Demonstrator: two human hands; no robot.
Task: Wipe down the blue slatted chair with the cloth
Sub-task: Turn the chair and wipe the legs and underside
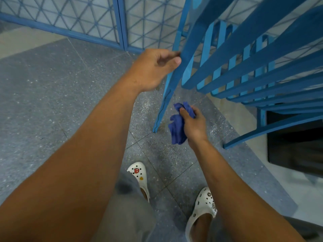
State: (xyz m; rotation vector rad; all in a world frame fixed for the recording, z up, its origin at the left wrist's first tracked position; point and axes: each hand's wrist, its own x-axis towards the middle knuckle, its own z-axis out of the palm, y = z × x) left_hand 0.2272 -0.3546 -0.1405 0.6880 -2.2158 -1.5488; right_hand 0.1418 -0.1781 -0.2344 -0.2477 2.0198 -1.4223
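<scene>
The blue slatted chair (248, 55) fills the upper right, tilted toward me, its slats running diagonally and one leg touching the floor near the middle. My left hand (155, 69) grips the chair's left side rail, fingers curled around its edge. My right hand (194, 124) hangs lower, just right of that leg, closed around a crumpled dark blue cloth (178, 126). The cloth is apart from the chair and touches no slat.
A blue metal grille gate (120, 23) stands across the back. The floor is grey speckled tile (52, 88). A dark rectangular panel (297, 144) lies at the right under the chair. My feet in white clogs (139, 175) stand below.
</scene>
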